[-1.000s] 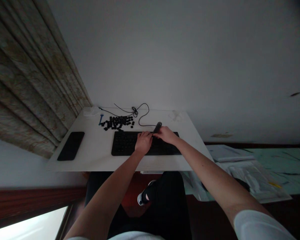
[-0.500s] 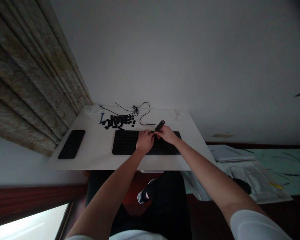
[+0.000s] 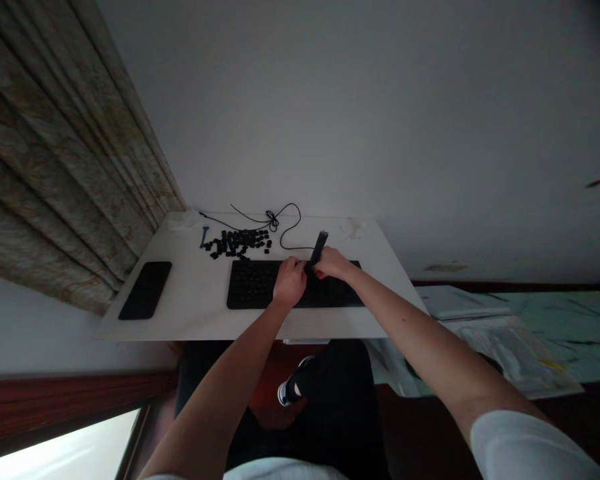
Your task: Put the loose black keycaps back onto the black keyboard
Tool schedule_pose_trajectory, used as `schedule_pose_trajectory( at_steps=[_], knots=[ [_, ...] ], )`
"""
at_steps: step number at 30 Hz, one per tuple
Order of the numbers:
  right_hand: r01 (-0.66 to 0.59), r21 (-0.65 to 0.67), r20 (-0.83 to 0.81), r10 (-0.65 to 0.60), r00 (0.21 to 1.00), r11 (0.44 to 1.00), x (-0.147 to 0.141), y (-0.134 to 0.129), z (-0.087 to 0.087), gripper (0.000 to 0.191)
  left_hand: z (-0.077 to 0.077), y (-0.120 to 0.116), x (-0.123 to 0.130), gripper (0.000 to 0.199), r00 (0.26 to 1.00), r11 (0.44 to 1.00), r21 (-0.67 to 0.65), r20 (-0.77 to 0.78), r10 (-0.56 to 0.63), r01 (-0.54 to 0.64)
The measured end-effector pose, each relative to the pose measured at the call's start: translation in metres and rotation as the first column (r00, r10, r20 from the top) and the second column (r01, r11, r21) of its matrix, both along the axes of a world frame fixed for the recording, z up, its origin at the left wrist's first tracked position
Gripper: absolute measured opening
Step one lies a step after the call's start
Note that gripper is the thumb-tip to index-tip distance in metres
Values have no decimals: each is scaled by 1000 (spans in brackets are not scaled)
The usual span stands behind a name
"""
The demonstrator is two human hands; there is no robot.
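A black keyboard (image 3: 253, 287) lies near the front edge of the white table. My left hand (image 3: 290, 280) rests over its middle with fingers bent near its back edge; what they pinch, if anything, is too small to name. Closed around a slim black tool (image 3: 319, 247), my right hand (image 3: 330, 263) is just to the right. The tool stands nearly upright, its lower end down by the left fingertips at the keyboard. Behind the keyboard's left part lies a pile of loose black keycaps (image 3: 237, 242).
A black phone (image 3: 145, 291) lies at the table's left. A small blue tool (image 3: 205, 237) is beside the keycaps, and a black cable (image 3: 291, 228) loops behind the keyboard. Clear plastic (image 3: 184, 220) sits at the back left corner. Papers and plastic lie at right.
The black tool has tipped more upright in my right hand, and that hand has shifted slightly. My left hand stays nearly in place on the keyboard.
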State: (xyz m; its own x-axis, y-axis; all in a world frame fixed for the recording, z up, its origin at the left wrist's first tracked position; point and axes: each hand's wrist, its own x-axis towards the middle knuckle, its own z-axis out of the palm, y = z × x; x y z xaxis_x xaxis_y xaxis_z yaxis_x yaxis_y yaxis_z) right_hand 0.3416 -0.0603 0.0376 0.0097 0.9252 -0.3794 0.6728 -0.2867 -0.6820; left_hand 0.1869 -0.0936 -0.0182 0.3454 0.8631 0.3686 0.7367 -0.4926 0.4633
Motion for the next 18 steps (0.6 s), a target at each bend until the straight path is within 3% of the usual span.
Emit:
schedule_pose_trajectory(
  at_steps=[5,18],
  knots=[
    [31,-25,-49,-32,998,999,-3,1,-3,14,0,-1,-1,26,999,1000,19,-43,-16,17],
    [-130,130,113,115,987,983,-3,-5,8,13,3,-1,-2,23,991,998,-34,-123,-50,47]
  ],
)
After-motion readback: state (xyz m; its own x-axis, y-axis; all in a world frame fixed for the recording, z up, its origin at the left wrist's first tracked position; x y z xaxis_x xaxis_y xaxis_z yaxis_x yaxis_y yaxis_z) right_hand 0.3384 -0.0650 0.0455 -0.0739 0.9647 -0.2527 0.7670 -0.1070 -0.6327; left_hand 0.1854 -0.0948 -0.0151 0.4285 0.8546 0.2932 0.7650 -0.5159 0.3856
